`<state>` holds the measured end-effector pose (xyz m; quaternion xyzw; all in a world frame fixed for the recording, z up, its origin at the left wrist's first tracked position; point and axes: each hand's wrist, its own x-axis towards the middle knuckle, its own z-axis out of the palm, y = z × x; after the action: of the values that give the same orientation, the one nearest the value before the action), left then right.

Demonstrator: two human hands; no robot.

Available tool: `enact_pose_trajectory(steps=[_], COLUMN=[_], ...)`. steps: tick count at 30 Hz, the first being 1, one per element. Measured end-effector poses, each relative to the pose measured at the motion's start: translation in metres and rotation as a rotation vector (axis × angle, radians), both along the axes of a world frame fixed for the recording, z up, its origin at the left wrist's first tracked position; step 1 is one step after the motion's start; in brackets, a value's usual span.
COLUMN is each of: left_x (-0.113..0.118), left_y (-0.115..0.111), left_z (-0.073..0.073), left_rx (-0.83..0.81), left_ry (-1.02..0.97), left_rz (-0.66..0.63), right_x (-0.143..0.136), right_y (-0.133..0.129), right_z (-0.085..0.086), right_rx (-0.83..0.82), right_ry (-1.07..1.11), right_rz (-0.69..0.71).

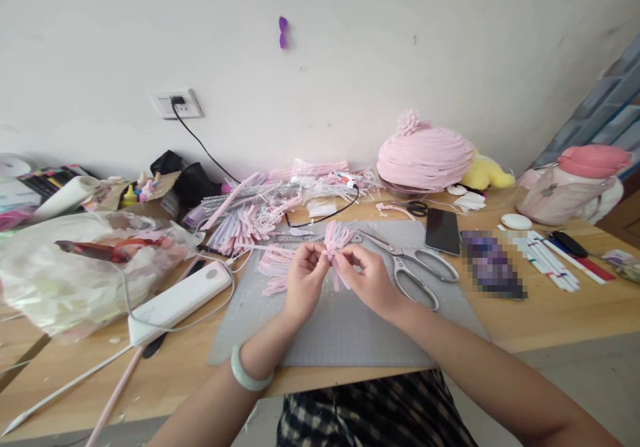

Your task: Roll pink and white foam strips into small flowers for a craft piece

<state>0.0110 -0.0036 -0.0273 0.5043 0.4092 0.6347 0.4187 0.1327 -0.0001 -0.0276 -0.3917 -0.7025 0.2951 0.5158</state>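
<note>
left hand (pixel 306 270) and right hand (pixel 367 274) both pinching a little pink-purple bundle (pixel 339 235) over the grey mat (pixel 345 340), loose strips (pixel 275 270) just left, big scissors (pixel 413 260) lying open on the right, phone (pixel 443 230) beside those, pink yarn-looking dome (pixel 425 157) way at the back

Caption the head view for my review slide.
Left hand and right hand pinch a pink-and-lilac bundle over a gray mat, beside metal scissors.

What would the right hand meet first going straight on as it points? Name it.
The pink bundle, which the right hand touches; past that, likely the left hand, though depth is unclear.
</note>
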Motion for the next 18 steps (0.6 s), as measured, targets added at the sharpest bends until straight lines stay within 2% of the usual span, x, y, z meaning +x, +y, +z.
enact_pose_trajectory(steps=[3, 5, 7, 11, 18], left_x=[-0.001, -0.001, -0.002, -0.003, -0.014], left_y=[0.001, 0.001, 0.001, 0.002, 0.005], left_z=[0.001, 0.001, 0.002, 0.0, -0.007], left_rx=[0.011, 0.011, 0.014, 0.046, 0.296], left_ry=[0.012, 0.003, -0.015, 0.01, 0.365], left_rz=[-0.012, -0.04, -0.061, -0.069, -0.055], right_x=[0.001, 0.003, 0.005, 0.008, 0.009], right_y=[0.005, 0.008, 0.009, 0.009, 0.006], right_z=[0.003, 0.005, 0.008, 0.012, 0.012], right_rx=[-0.306, -0.408, -0.423, -0.368, -0.4], right_ry=[0.171, 0.16, 0.112, 0.112, 0.166], right_rz=[0.134, 0.216, 0.251, 0.208, 0.155])
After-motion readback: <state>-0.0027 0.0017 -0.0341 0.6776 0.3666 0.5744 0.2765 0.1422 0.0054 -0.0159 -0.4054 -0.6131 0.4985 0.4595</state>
